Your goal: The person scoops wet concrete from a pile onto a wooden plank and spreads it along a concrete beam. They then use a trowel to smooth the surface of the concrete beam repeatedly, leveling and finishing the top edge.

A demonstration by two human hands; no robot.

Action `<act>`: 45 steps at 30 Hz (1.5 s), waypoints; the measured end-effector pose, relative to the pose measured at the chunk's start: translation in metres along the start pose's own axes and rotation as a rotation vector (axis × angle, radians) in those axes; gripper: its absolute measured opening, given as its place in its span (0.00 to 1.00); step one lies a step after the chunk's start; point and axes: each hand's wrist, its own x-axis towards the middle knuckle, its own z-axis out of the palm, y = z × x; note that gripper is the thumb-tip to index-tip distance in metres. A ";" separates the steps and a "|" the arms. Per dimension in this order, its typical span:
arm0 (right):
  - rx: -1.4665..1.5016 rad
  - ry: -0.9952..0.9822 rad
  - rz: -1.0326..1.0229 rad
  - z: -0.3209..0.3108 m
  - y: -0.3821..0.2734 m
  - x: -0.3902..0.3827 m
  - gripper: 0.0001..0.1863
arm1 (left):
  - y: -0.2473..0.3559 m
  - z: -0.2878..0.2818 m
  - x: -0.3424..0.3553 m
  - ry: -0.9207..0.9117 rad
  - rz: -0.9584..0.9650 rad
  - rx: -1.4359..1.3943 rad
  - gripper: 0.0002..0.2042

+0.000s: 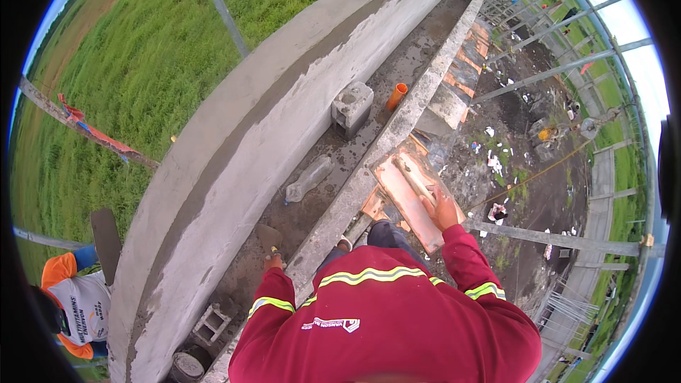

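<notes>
My left hand [273,261] grips the handle of a metal trowel [269,236] low in the concrete channel [319,198]. My right hand [444,208] is closed on the pale wooden bar along a long, pink-stained board [406,206], over the planks beside the channel's narrow ledge [401,124]. A clear plastic bottle [307,179] lies in the channel. A hollow concrete block [352,101] and an upright orange pipe [396,97] stand farther along it.
A curved plastered wall [191,191] borders grass on the left, where another worker [78,301] is outside it. Scaffold poles [582,241] cross a drop with debris on the right. A second block [211,328] and a bucket [190,363] sit at lower left.
</notes>
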 end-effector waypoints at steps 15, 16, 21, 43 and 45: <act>1.471 0.145 -0.025 0.022 -0.248 0.108 0.14 | 0.377 -0.222 -0.267 0.684 1.422 -0.308 0.24; 1.468 0.146 -0.019 0.023 -0.253 0.110 0.14 | 0.379 -0.228 -0.271 0.910 1.396 -0.227 0.25; 1.598 0.091 0.116 0.023 -0.259 0.129 0.15 | 0.395 -0.220 -0.283 0.516 1.535 -0.034 0.29; 0.911 0.684 0.333 0.041 -0.007 0.290 0.31 | 0.626 -0.276 -0.286 0.233 1.355 -0.271 0.16; 0.454 0.686 0.605 0.106 0.040 0.324 0.39 | 0.697 -0.289 -0.283 0.057 1.407 -0.289 0.15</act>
